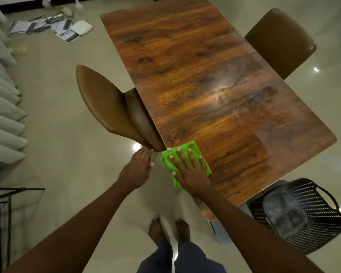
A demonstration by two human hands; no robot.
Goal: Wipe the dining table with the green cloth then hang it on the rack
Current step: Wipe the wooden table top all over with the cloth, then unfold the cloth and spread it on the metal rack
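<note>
The folded green cloth (193, 152) lies on the near left corner of the wooden dining table (195, 71), part of it hanging past the edge. My right hand (189, 170) presses flat on the cloth with fingers spread and straight. My left hand (138, 168) hovers just off the table's corner, beside the cloth, fingers loosely curved and cupped below the edge; nothing is visibly held in it. No rack for hanging can be told for sure in this view.
A brown padded chair (104, 107) is tucked at the table's left side, another (280, 40) at the right. A black mesh chair (297, 213) stands near right. Papers and a white box (81, 27) litter the far floor. A dark metal frame (10, 196) stands at the left.
</note>
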